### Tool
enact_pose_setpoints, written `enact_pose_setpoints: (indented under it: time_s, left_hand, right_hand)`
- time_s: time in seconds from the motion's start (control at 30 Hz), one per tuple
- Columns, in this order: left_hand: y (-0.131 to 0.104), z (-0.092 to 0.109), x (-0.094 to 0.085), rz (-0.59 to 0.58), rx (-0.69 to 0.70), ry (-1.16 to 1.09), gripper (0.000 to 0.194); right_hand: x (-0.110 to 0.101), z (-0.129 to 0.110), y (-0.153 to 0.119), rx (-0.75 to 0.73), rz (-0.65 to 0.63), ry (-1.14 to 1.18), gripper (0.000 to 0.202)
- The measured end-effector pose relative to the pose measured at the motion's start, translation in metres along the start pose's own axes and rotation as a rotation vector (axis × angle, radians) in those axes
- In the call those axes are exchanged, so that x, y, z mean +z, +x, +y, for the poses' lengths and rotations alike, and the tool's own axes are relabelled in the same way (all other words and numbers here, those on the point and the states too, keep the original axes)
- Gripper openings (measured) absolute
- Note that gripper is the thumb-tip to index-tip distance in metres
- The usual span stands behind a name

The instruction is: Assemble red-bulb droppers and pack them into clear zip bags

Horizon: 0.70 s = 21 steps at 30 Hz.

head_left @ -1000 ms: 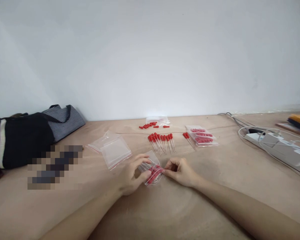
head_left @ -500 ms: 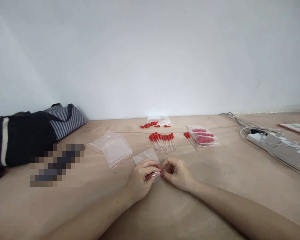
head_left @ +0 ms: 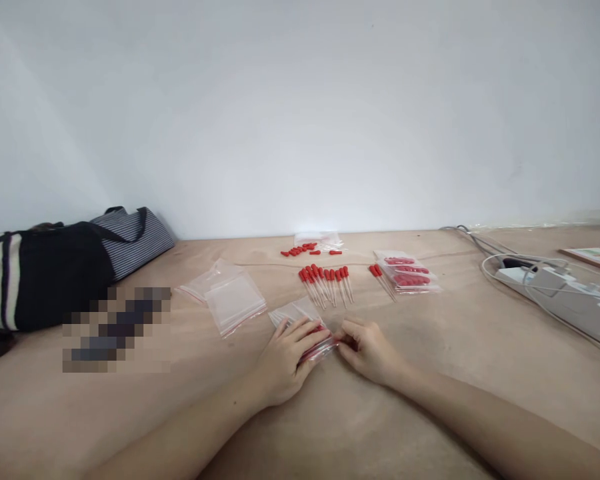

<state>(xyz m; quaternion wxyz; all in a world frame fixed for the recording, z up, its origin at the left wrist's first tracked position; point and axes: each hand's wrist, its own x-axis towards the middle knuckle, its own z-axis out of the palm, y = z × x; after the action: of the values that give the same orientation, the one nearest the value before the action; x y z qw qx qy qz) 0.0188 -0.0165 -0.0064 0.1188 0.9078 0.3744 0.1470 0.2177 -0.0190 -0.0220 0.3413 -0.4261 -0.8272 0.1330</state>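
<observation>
A clear plastic zip bag (head_left: 321, 351) with red-bulbed droppers inside lies on the table in front of me. My left hand (head_left: 286, 353) holds it down, fingers spread across its top and thumb along its near edge. At the bag's right edge, my right hand (head_left: 367, 350) is closed, thumb and forefinger pinching the red seal end. Just beyond are several loose glass droppers with red bulbs (head_left: 325, 277), lying in a row. Two more droppers (head_left: 377, 271) lie to their right, beside a stack of filled zip bags (head_left: 410, 280).
Flat unfilled zip bags (head_left: 236, 303) lie to the left. Farther back are loose red rubber bulbs (head_left: 297, 251) and a bag of glass tubes (head_left: 320, 239). A black bag (head_left: 60, 273) stands at left, near a pixelated patch. A power strip (head_left: 560, 290) with cables sits at right.
My left hand has flattened and spread over the zip bag, which was bent up in its grasp. The bag and my right hand have shifted slightly right.
</observation>
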Motion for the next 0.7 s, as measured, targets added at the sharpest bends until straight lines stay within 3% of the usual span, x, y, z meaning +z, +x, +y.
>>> enact_pose_setpoints:
  time_s: [0.2,0.33,0.4,0.5,0.7]
  left_hand:
    - [0.000,0.001,0.000,0.013,-0.013,0.065,0.044]
    - [-0.001,0.000,-0.002,-0.021,-0.044,0.108,0.048]
    - [-0.001,-0.001,-0.005,-0.034,-0.056,0.115,0.058]
    - [-0.001,-0.006,-0.012,-0.032,-0.093,0.091,0.076]
    - [0.002,-0.030,-0.028,0.004,-0.021,0.040,0.049]
  right_hand:
    - [0.001,0.002,-0.004,-0.278,-0.004,-0.403,0.017]
    - [-0.002,0.002,-0.004,-0.362,-0.116,-0.346,0.018]
    - [-0.007,0.002,-0.006,-0.316,-0.150,-0.206,0.019]
    - [-0.013,0.003,-0.006,-0.154,-0.093,-0.089,0.021]
    - [-0.012,0.003,0.003,-0.007,-0.032,-0.180,0.023]
